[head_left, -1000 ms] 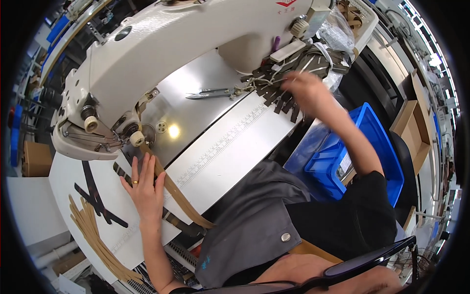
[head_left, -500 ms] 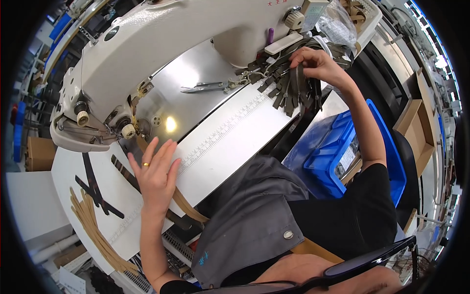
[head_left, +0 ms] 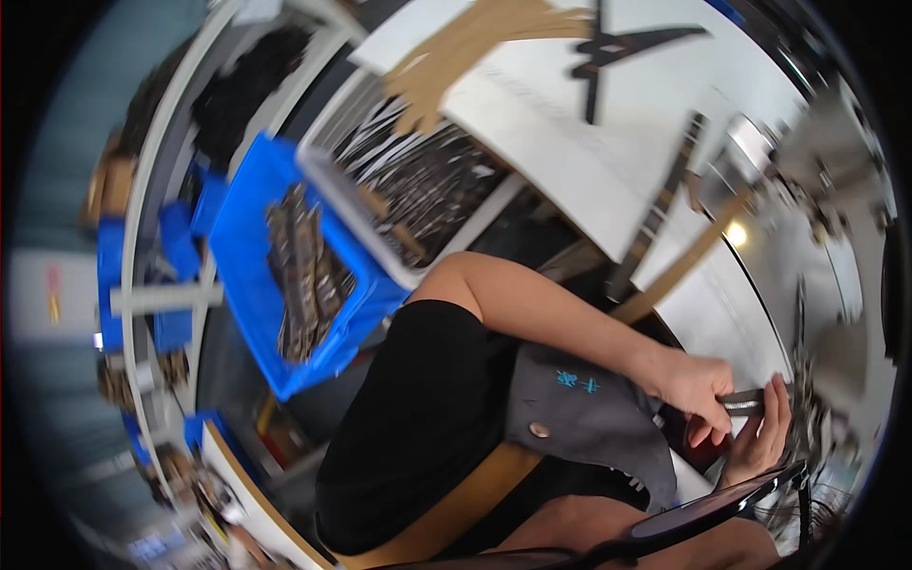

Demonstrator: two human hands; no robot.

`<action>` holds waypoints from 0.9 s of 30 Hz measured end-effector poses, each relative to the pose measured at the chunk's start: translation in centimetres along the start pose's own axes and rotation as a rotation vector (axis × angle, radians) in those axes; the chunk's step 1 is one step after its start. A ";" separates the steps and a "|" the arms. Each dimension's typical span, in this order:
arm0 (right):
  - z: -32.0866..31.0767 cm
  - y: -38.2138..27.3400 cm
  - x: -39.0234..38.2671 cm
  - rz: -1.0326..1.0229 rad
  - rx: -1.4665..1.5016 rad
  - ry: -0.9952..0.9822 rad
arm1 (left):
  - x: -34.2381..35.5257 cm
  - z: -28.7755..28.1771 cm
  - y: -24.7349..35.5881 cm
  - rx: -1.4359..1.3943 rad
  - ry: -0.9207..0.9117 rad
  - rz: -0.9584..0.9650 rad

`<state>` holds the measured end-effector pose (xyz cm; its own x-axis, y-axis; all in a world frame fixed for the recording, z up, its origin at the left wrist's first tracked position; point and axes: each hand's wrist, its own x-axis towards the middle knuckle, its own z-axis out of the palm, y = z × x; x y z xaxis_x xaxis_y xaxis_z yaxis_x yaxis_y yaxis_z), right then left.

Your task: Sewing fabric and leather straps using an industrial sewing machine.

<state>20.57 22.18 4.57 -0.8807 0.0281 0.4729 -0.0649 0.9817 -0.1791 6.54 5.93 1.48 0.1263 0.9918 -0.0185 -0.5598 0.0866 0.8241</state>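
Observation:
My left hand [head_left: 698, 388] is closed on one end of a dark grey zipper [head_left: 744, 403] with a row of metal teeth, close in front of my apron. At the zipper's other end is my right hand [head_left: 758, 439], with its fingers up against it; the eyeglasses partly cover this hand. A tan strip [head_left: 698, 245] runs from the blurred machine across the table edge. Beside it lies a dark strip [head_left: 655, 217]. Farther back on the white table [head_left: 560, 123] are a bundle of tan strips [head_left: 465, 47] and crossed dark strips [head_left: 600, 47].
To the left stands a blue bin [head_left: 245, 237] holding bundled brown strips [head_left: 302, 271]. Against it, under the table, is a pale crate [head_left: 328, 180] full of dark strips. Metal shelving [head_left: 152, 190] rises farther left. The sewing machine [head_left: 841, 152] blurs at the right.
The view has swung left, showing the bins. My left hand has left the tan strip and grips a zipper. My right hand has come from the zipper pile to meet it.

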 end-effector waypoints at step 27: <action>9.3 1.1 5.0 0.143 0.044 -0.094 | -5.4 -2.4 -2.4 -0.043 0.139 0.170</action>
<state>11.77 21.66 -1.28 -0.9223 0.1472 0.3573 0.0458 0.9597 -0.2771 5.25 0.64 -1.78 -0.0854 0.9956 0.0385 -0.5983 -0.0822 0.7970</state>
